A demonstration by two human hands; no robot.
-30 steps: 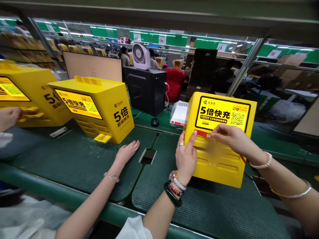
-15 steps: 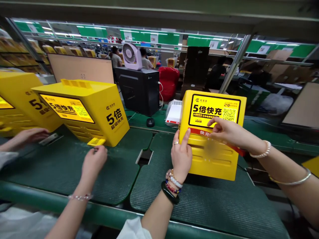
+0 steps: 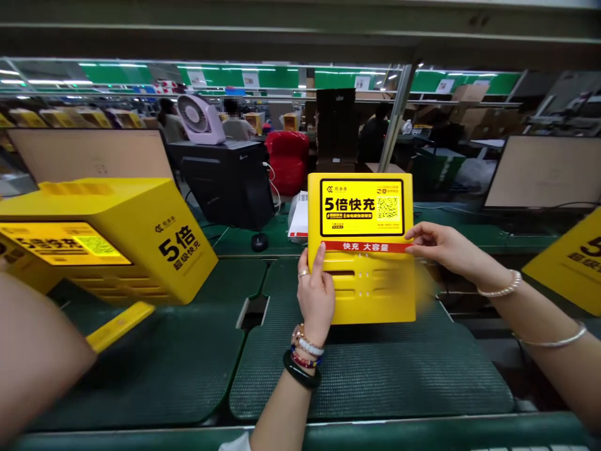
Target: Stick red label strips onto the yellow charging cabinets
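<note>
A yellow power bank cabinet [image 3: 385,307] faces me on the green bench, with a bright label panel [image 3: 361,207] on its upper front. Across the front below the panel lies a red sticker strip [image 3: 366,247] with white lettering. My left hand [image 3: 317,297] rests at the cabinet's lower left front; its fingers are spread and the index fingertip presses the strip's left end. My right hand [image 3: 436,244] pinches the strip's right end at the cabinet's right edge. Slots and small pale marks show below the strip, partly blurred.
Another yellow cabinet [image 3: 136,213] stands at left, a co-worker's blurred arm [image 3: 37,351] and a yellow slab-shaped unit [image 3: 122,327] before it. Behind are a black computer tower [image 3: 225,188], a fan [image 3: 200,119] and a monitor [image 3: 539,172]. A bench gap [image 3: 253,313] lies left of my cabinet.
My right hand has moved right to the cabinet's edge, and the strip now shows across the front. My view has turned right. The co-worker's arm has come closer at left.
</note>
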